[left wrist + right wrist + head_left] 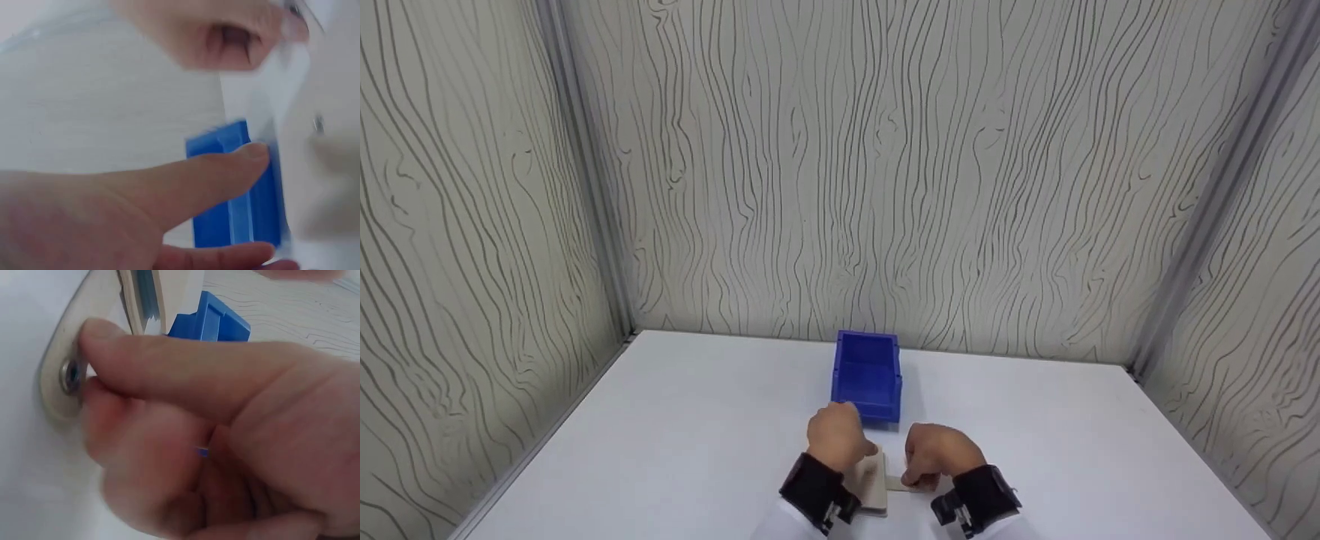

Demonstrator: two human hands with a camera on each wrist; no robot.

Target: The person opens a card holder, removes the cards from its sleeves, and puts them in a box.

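A beige wallet-like case (872,487) lies on the white table in front of the person. From its right side sticks out a strap (52,394) with a metal snap button (70,376). My right hand (943,452) pinches this strap between thumb and curled forefinger. Over the case's left part is my left hand (836,436); in the left wrist view its thumb and visible fingers are fairly straight, beside the case. A small metal stud (318,124) shows on the case's face. Whether the left fingertips touch the case is hard to tell.
A blue open bin (877,412) stands just beyond the hands on the white table (697,435). Wood-grain-patterned panels (847,165) rise at the back and both sides.
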